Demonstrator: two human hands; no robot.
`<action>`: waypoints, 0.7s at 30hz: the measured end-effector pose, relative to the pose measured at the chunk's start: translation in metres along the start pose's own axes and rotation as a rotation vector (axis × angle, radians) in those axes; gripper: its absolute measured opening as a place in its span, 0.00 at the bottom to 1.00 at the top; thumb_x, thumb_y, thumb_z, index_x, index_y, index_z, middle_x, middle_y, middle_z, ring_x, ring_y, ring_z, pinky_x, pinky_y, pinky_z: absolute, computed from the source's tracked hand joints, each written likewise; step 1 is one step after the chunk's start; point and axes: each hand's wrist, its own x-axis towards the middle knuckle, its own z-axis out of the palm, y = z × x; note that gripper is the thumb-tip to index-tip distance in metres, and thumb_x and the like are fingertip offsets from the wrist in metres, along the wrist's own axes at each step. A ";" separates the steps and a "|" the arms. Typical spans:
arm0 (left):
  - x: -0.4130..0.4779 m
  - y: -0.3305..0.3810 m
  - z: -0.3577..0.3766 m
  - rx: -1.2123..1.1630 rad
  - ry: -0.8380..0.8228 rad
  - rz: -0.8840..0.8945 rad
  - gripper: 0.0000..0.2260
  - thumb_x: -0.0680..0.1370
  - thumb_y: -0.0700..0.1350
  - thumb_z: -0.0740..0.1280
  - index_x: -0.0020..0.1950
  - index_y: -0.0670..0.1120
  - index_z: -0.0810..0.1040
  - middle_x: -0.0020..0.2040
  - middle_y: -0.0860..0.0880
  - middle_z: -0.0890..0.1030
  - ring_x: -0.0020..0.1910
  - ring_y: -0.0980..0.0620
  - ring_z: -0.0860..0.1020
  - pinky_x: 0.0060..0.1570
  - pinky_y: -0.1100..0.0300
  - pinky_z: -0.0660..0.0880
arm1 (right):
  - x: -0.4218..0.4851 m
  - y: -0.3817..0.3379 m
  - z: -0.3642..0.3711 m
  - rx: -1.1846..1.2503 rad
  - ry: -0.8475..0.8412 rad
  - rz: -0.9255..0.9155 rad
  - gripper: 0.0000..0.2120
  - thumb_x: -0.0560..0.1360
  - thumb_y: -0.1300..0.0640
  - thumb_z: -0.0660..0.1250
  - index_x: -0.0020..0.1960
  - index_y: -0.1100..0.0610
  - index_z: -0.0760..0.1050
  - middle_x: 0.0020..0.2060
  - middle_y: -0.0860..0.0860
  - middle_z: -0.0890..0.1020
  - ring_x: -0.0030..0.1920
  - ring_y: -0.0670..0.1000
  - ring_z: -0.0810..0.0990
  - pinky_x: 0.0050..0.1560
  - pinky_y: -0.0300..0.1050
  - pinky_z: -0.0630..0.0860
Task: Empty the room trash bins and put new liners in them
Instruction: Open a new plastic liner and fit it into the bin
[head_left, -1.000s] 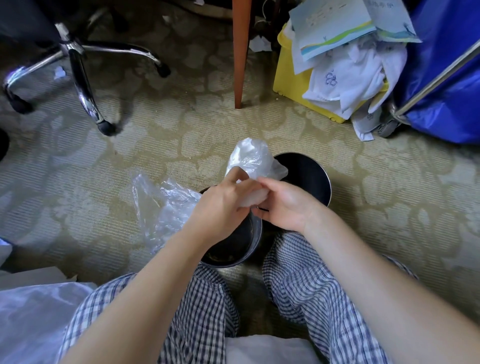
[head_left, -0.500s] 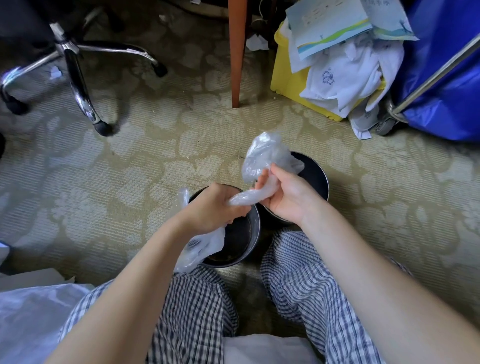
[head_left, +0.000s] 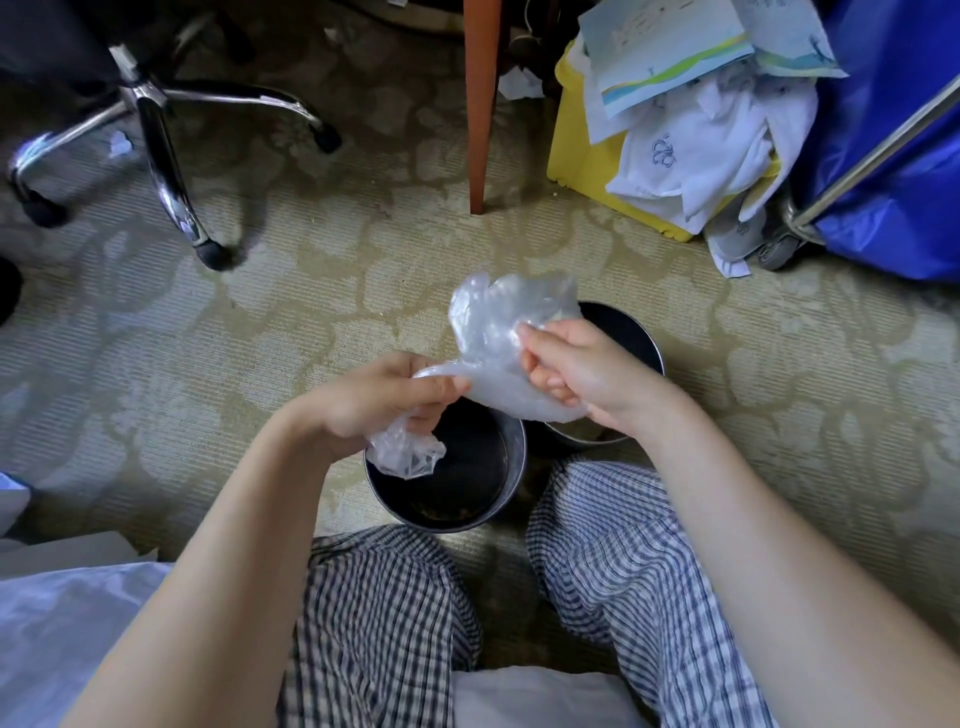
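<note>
Both hands (head_left: 384, 400) (head_left: 582, 371) grip a clear liner (head_left: 493, 353) above two bins (head_left: 467, 478).

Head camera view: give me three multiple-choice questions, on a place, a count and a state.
1. Where is the yellow box? A left of the chair B right of the wooden leg C behind the chair.
2. How many metal trash bins show? A one B two C three.
3. The clear liner is: A lining a bin B flat on carpet C bunched between left hand and right hand.
Answers: B, it sits right of the leg; B, two dark rims show; C, both hands grip it.
</note>
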 end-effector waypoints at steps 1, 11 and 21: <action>0.000 0.000 0.001 -0.021 0.019 -0.010 0.18 0.76 0.45 0.65 0.25 0.50 0.71 0.25 0.54 0.65 0.24 0.58 0.64 0.27 0.68 0.67 | -0.002 0.000 0.001 -0.110 -0.036 -0.014 0.16 0.81 0.54 0.58 0.36 0.57 0.69 0.18 0.43 0.66 0.20 0.40 0.63 0.23 0.31 0.61; 0.013 -0.006 0.023 0.337 0.317 -0.119 0.14 0.78 0.49 0.66 0.36 0.41 0.75 0.30 0.47 0.70 0.29 0.51 0.68 0.33 0.59 0.66 | 0.004 0.014 0.013 -0.637 -0.159 0.071 0.15 0.78 0.51 0.64 0.35 0.57 0.69 0.27 0.48 0.72 0.29 0.46 0.71 0.36 0.41 0.68; 0.021 -0.017 0.038 0.568 0.364 0.364 0.12 0.74 0.50 0.65 0.49 0.43 0.80 0.51 0.52 0.80 0.51 0.57 0.78 0.52 0.67 0.72 | -0.009 0.002 0.020 -0.796 -0.356 0.132 0.15 0.77 0.61 0.58 0.31 0.55 0.66 0.26 0.48 0.69 0.29 0.47 0.66 0.34 0.41 0.65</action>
